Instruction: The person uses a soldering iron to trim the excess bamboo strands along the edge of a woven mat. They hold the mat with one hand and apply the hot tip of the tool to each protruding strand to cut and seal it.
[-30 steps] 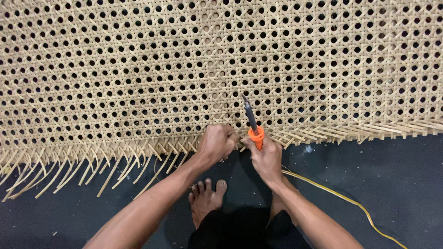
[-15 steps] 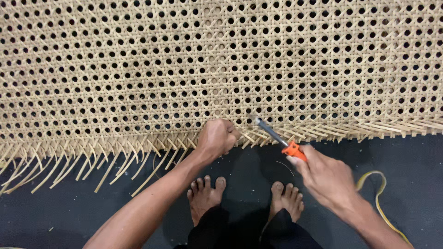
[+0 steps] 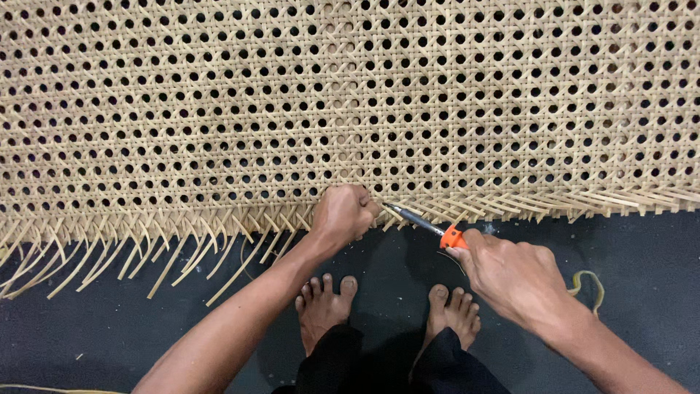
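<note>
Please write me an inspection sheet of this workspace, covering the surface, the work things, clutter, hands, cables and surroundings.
Surface: dark floor, matte, with small pale specks.
Job's things: woven cane sheet lying flat, open hexagonal weave, near edge fringed with loose strands; orange-handled tool, metal tip at the fringe.
Clutter: pale strip loop on the floor at right.
Hands: left hand closed on the sheet's edge; right hand grips the tool's handle.
Cables: nothing seen.
Surroundings: the person's bare feet on the floor below the edge.
</note>
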